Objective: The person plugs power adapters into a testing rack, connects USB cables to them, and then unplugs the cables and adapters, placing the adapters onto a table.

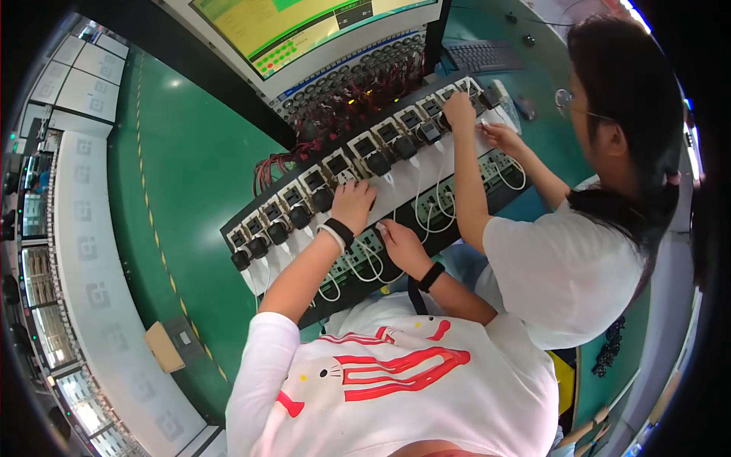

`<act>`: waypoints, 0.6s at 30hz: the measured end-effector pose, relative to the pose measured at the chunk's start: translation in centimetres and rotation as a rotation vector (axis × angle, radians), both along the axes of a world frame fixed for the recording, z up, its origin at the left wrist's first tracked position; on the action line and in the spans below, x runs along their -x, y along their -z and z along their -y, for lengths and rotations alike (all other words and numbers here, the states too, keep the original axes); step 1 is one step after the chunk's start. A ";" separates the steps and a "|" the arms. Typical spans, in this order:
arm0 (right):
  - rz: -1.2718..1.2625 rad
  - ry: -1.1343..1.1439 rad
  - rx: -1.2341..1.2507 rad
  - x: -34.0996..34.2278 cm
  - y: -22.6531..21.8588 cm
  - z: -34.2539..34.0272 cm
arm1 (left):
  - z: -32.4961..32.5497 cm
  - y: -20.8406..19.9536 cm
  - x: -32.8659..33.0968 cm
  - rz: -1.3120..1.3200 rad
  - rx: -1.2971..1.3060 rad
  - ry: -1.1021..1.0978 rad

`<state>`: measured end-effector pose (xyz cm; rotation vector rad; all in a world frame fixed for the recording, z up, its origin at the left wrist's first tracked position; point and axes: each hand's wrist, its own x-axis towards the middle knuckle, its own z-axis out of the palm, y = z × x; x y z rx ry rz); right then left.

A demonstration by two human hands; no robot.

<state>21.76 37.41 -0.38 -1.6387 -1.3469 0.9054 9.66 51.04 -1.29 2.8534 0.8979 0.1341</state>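
Observation:
A long row of socket outlets (313, 180) runs slantwise ahead of me, with black plug-in chargers (301, 215) in several of them. My left hand (352, 206) is at a middle socket, its fingers closed round a black charger (372, 199) that they largely hide. Just below and to the right, my right hand (405, 247) pinches the end of a white cable (381, 226), a short gap away from the left hand. White charging cables (371, 263) loop down from the row onto green circuit boards (358, 255) along the near side.
At the right, a co-worker (563, 266) stands close, hands (460, 113) at the row's far end. Behind the row rises a rack with a lit screen (304, 27) and bundled red wires (276, 169). A keyboard (481, 57) lies far right; a cardboard piece (164, 346) lies on the left.

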 end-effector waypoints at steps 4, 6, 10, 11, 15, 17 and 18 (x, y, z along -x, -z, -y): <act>0.679 -0.013 -0.199 0.8 -1.8 -1.0 | 0.1 -2.3 0.4 0.018 -0.021 -0.113; 0.734 -0.077 -0.218 1.8 -3.8 -2.8 | -0.1 -4.8 1.7 0.167 0.037 -0.265; 0.220 -0.249 -0.165 6.3 -3.0 -8.0 | -0.7 -7.6 6.8 0.268 0.013 -0.547; 0.396 -0.218 -0.112 7.5 -2.4 -9.3 | -0.9 -7.3 8.3 0.272 -0.011 -0.575; 0.587 -0.130 0.145 9.7 1.4 -12.8 | 1.1 -8.5 11.6 0.193 0.017 -0.608; 0.539 -0.178 0.174 9.8 0.5 -12.9 | 2.6 -10.1 13.4 0.164 0.024 -0.604; 0.499 -0.211 0.212 9.5 0.0 -12.8 | 3.3 -10.8 14.1 0.149 0.029 -0.600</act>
